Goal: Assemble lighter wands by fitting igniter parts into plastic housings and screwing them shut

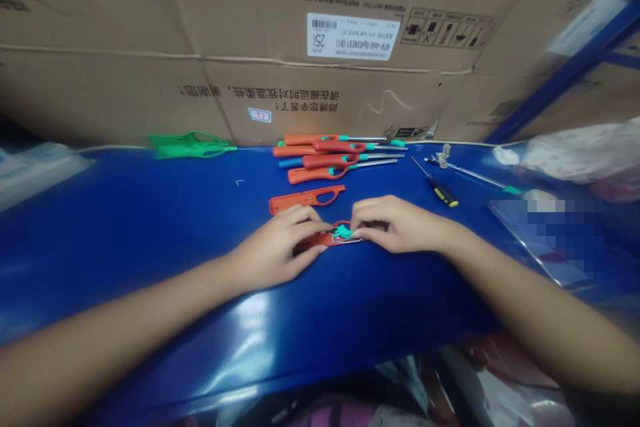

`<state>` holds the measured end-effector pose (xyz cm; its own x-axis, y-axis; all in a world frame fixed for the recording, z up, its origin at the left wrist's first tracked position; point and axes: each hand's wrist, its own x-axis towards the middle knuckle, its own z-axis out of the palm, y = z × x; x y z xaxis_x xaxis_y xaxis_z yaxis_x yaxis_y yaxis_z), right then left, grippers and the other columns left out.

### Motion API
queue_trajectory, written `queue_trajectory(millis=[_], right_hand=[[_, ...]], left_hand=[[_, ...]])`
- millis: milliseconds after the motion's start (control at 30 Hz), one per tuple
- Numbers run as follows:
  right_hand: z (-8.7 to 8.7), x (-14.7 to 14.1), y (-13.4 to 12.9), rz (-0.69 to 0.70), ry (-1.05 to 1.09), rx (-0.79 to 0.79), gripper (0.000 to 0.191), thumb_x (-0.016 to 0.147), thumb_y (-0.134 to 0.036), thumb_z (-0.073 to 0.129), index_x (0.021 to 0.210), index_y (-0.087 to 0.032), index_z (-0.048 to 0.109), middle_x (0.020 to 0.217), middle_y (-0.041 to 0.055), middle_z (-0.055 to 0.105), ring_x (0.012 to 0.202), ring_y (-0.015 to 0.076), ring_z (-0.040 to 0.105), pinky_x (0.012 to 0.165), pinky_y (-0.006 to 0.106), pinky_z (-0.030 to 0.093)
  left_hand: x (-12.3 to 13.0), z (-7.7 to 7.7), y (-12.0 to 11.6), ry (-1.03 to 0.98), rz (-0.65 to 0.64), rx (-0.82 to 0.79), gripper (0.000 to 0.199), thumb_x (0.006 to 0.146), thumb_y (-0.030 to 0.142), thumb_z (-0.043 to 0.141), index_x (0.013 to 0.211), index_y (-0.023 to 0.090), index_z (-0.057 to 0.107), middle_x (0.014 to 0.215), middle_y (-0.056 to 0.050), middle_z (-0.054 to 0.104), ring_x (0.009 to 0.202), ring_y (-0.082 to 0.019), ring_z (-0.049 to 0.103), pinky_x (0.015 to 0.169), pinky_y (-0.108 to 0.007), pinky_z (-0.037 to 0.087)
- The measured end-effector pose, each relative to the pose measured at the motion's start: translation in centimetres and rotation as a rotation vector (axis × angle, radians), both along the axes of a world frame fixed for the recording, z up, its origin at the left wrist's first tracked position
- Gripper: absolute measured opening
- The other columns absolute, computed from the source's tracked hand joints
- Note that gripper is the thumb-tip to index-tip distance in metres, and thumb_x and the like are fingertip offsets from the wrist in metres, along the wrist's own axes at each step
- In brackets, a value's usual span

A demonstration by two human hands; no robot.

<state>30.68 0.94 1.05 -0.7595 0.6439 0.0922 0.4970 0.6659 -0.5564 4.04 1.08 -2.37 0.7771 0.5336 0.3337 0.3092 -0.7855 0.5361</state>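
An orange-red lighter casing half [320, 241] lies on the blue tabletop between my hands, with a teal trigger piece [343, 232] and a thin white wire inside it. My left hand [287, 240] grips the casing's left end between thumb and fingers. At the other end, my right hand [383, 221] pinches close to the teal piece; its fingertips hide exactly what they hold. Just beyond my left hand lies a second orange casing half [305, 199], with a loop-shaped trigger guard.
Several long-nosed lighters [330, 161] are piled at the back. Green casing parts [190, 145] lie back left. To the right are a screwdriver [440, 190], a metal lighter tube [475, 175] and a flat glossy object [530, 240]. A cardboard box [240, 13] walls off the rear.
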Motion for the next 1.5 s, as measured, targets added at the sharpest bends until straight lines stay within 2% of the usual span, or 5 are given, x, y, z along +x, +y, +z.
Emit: queue_trajectory(millis=[467, 900, 1067, 1200, 1500], right_hand=[[0.2, -0.8, -1.3, 0.038, -0.097, 0.261, 0.018, 0.097, -0.017, 0.050, 0.082, -0.018, 0.059, 0.079, 0.0002, 0.055, 0.069, 0.0128, 0.047, 0.063, 0.024, 0.035], [0.4, -1.0, -1.4, 0.041, -0.188, 0.275, 0.017, 0.095, -0.015, 0.051, 0.081, -0.018, 0.060, 0.079, -0.0003, 0.057, 0.070, 0.0121, 0.051, 0.062, 0.025, 0.033], [0.4, -1.1, -1.6, 0.059, -0.225, 0.302, 0.015, 0.094, -0.014, 0.051, 0.082, -0.017, 0.060, 0.080, 0.0002, 0.057, 0.070, 0.0126, 0.051, 0.062, 0.025, 0.032], [0.4, -1.2, -1.6, 0.061, -0.255, 0.319, 0.017, 0.097, -0.017, 0.048, 0.086, -0.017, 0.061, 0.081, 0.0007, 0.058, 0.072, 0.0132, 0.052, 0.063, 0.026, 0.033], [0.8, -1.7, -2.1, 0.011, -0.432, 0.397, 0.015, 0.095, -0.012, 0.049, 0.089, -0.016, 0.063, 0.086, 0.0024, 0.061, 0.064, 0.0131, 0.046, 0.057, 0.029, 0.026]], left_hand=[[0.1, 0.0, 0.0, -0.017, 0.090, -0.174, 0.029, 0.090, 0.021, 0.064, 0.118, 0.016, 0.067, 0.097, -0.006, 0.058, 0.089, -0.019, 0.060, 0.084, -0.035, 0.052], [0.0, 0.0, -0.2, -0.030, 0.075, -0.095, 0.027, 0.090, 0.019, 0.065, 0.118, 0.018, 0.064, 0.109, -0.007, 0.065, 0.101, -0.020, 0.062, 0.092, -0.035, 0.051], [-0.1, 0.0, -0.2, -0.023, 0.063, -0.077, 0.036, 0.091, 0.018, 0.064, 0.126, 0.020, 0.059, 0.117, -0.007, 0.064, 0.107, -0.021, 0.061, 0.097, -0.036, 0.049], [0.0, -0.1, -0.2, -0.005, 0.059, -0.066, 0.033, 0.093, 0.019, 0.062, 0.126, 0.020, 0.061, 0.117, -0.008, 0.063, 0.110, -0.022, 0.060, 0.098, -0.038, 0.049], [0.0, -0.1, -0.2, -0.016, 0.017, -0.042, 0.036, 0.095, 0.019, 0.058, 0.131, 0.020, 0.064, 0.097, -0.006, 0.058, 0.089, -0.018, 0.058, 0.084, -0.034, 0.051]])
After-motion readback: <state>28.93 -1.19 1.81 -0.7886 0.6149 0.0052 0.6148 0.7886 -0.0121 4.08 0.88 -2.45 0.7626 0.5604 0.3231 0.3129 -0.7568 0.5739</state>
